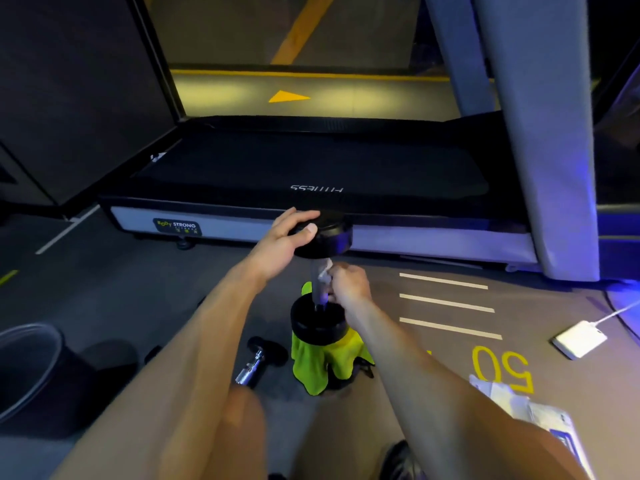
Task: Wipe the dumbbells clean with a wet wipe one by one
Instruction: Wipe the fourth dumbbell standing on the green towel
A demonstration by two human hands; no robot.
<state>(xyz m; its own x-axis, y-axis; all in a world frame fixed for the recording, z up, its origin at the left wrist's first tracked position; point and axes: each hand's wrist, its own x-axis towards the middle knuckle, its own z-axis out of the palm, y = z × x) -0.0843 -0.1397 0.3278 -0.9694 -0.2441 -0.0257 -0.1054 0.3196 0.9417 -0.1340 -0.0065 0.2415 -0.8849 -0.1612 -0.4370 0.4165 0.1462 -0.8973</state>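
1. Left hand (289,237), fingers spread flat, steadies the upright dumbbell (320,237) by its top plate.
2. Right hand (346,282) curls around its handle, pressing one wet wipe (325,273).
3. Dumbbell stands on a green cloth (311,362); second dumbbell (254,363), possibly smaller, lies beside on the floor.

Beneath the right hand (348,284), the wet wipe (325,273) is mostly covered by the fingers, the lime cloth (311,365) conceals its support, and the bin (24,368) left of the left forearm is cut off by the frame edge.
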